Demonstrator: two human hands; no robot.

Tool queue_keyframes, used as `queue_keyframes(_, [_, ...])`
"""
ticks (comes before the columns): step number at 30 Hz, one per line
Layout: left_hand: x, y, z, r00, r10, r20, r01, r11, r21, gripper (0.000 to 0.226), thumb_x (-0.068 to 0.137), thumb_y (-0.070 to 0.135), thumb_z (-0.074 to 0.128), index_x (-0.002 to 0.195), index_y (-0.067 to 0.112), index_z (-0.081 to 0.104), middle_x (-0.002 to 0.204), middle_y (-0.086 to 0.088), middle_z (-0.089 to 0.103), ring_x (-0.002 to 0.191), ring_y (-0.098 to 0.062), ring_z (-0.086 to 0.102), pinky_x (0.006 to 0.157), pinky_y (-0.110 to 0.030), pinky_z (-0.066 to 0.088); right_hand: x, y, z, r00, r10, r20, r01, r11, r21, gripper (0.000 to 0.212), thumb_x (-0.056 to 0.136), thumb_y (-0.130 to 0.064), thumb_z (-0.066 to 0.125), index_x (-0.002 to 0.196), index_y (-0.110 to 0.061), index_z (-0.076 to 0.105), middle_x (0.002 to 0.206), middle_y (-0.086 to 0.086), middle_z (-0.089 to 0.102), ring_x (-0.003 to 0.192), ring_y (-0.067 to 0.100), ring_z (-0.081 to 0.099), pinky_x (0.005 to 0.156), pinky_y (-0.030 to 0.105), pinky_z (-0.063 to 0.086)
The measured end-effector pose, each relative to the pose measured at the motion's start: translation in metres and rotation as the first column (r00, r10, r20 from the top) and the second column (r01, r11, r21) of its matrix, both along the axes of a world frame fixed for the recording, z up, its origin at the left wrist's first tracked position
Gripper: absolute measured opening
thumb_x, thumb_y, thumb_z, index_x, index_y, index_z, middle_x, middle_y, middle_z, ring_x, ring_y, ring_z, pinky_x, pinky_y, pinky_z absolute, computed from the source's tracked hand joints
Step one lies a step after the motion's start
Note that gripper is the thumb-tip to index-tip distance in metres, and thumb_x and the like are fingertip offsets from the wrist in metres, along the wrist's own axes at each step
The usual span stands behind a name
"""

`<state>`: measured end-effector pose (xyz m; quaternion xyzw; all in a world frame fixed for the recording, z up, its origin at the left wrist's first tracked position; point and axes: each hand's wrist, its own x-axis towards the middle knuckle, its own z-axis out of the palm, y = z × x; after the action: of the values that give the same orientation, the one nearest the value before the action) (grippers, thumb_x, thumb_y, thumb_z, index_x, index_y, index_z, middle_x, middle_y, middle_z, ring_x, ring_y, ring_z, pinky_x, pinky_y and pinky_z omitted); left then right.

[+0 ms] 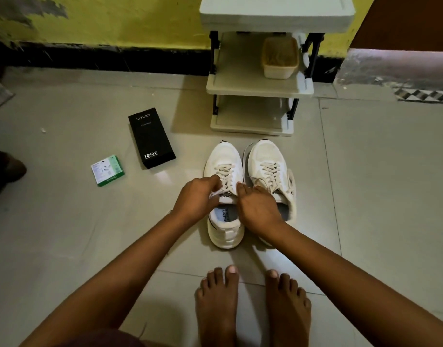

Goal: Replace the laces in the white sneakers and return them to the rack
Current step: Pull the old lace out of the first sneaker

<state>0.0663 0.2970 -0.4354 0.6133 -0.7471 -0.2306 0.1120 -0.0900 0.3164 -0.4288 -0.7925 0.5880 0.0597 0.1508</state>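
Green-and-white small box (107, 170) on floor tiles (65, 221), left; black vivo phone box (151, 138) just beside. Left hand (197, 196) pinching lace (224, 175) at left white sneaker (224, 156) tongue. Right hand (259, 209) fingers curled at same tongue, grip unclear. Right white sneaker (268, 159) touching alongside. Rack (258, 87) behind, beige container (280, 58) on middle shelf.

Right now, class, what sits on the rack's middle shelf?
A beige tub stands on the rack shelf, right side; something tan fills it, too blurred to identify.
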Motion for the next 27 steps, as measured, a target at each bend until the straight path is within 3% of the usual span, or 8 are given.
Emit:
queue_keyframes(5, [0.01, -0.004, 0.003, 0.972, 0.053, -0.227, -0.029, 0.994, 0.106, 0.018, 0.077, 0.004, 0.068, 0.093, 0.011, 0.064, 0.089, -0.003, 0.067, 0.081, -0.022, 0.065, 0.075, -0.026, 0.048, 0.002, 0.001, 0.005, 1.0, 0.002, -0.009, -0.001, 0.999, 0.035, 0.045, 0.095, -0.014, 0.036, 0.139, -0.005, 0.03, 0.134, 0.014, 0.05, 0.12, 0.029, 0.047, 0.098, 0.031, 0.033])
queue_keyframes(7, [0.005, 0.001, 0.005, 0.989, 0.014, -0.149, -0.006, 0.999, 0.053, 0.022, 0.08, 0.012, 0.068, 0.099, 0.013, 0.057, 0.095, -0.004, 0.066, 0.084, -0.028, 0.063, 0.072, -0.027, 0.045, 0.001, 0.001, 0.0, 1.0, 0.001, -0.003, -0.001, 1.0, 0.024, 0.047, 0.097, -0.016, 0.034, 0.141, -0.003, 0.026, 0.139, 0.015, 0.045, 0.125, 0.028, 0.043, 0.104, 0.03, 0.028])
queue_keyframes(11, [-0.005, 0.013, 0.003, 0.954, -0.087, 0.288, 0.154, 0.964, -0.218, 0.027, 0.088, 0.023, 0.06, 0.113, 0.016, 0.055, 0.115, -0.006, 0.06, 0.09, -0.032, 0.062, 0.064, -0.032, 0.044, 0.003, -0.001, -0.006, 0.999, 0.043, 0.011, -0.044, 0.997, 0.066, 0.061, 0.101, -0.034, 0.03, 0.149, -0.004, 0.006, 0.156, 0.015, 0.017, 0.143, 0.024, 0.019, 0.115, 0.033, 0.013])
queue_keyframes(15, [-0.006, 0.007, 0.004, 0.9, -0.169, 0.402, 0.323, 0.877, -0.356, 0.034, 0.05, 0.011, 0.087, 0.076, 0.012, 0.065, 0.078, -0.007, 0.064, 0.054, -0.025, 0.062, 0.041, -0.017, 0.027, 0.005, 0.002, -0.008, 0.999, 0.041, 0.015, -0.042, 0.997, 0.065, 0.061, 0.102, -0.034, 0.026, 0.149, -0.005, 0.0, 0.157, 0.014, 0.008, 0.146, 0.023, 0.011, 0.116, 0.032, 0.009])
queue_keyframes(18, [-0.014, 0.007, 0.009, 0.887, -0.146, 0.439, 0.317, 0.883, -0.347, 0.033, 0.049, 0.012, 0.086, 0.075, 0.012, 0.065, 0.077, -0.005, 0.064, 0.06, -0.022, 0.062, 0.04, -0.02, 0.033, 0.006, 0.003, -0.012, 1.0, 0.021, 0.008, -0.021, 0.999, 0.036, 0.058, 0.102, -0.029, 0.024, 0.149, -0.003, 0.003, 0.157, 0.015, 0.01, 0.145, 0.023, 0.013, 0.116, 0.032, 0.009])
queue_keyframes(21, [-0.023, 0.005, 0.011, 0.978, -0.018, 0.207, 0.049, 0.989, -0.141, 0.014, 0.082, 0.014, 0.062, 0.096, 0.01, 0.063, 0.113, -0.005, 0.054, 0.102, -0.022, 0.055, 0.073, -0.031, 0.047, 0.007, 0.004, -0.014, 1.0, 0.008, 0.001, -0.008, 0.999, 0.034, 0.056, 0.103, -0.026, 0.023, 0.149, -0.003, 0.002, 0.157, 0.016, 0.01, 0.145, 0.024, 0.011, 0.116, 0.033, 0.007])
queue_keyframes(25, [-0.019, -0.006, 0.022, 0.887, 0.309, -0.343, -0.14, 0.888, 0.438, 0.021, 0.08, -0.002, 0.06, 0.065, 0.014, 0.059, 0.081, -0.008, 0.06, 0.081, -0.02, 0.057, 0.077, -0.029, 0.049, 0.009, 0.002, -0.014, 1.0, 0.001, -0.01, -0.001, 0.999, 0.039, 0.055, 0.103, -0.024, 0.024, 0.149, -0.003, 0.001, 0.157, 0.015, 0.009, 0.146, 0.024, 0.01, 0.116, 0.033, 0.006])
queue_keyframes(27, [-0.014, -0.006, 0.023, 0.873, 0.309, -0.376, -0.122, 0.887, 0.445, 0.017, 0.081, -0.002, 0.062, 0.07, 0.012, 0.064, 0.086, -0.011, 0.063, 0.084, -0.019, 0.058, 0.082, -0.03, 0.049, 0.009, 0.002, -0.015, 1.0, 0.006, -0.013, -0.006, 0.999, 0.042, 0.055, 0.103, -0.024, 0.024, 0.149, -0.003, 0.003, 0.157, 0.015, 0.01, 0.145, 0.024, 0.011, 0.116, 0.033, 0.007])
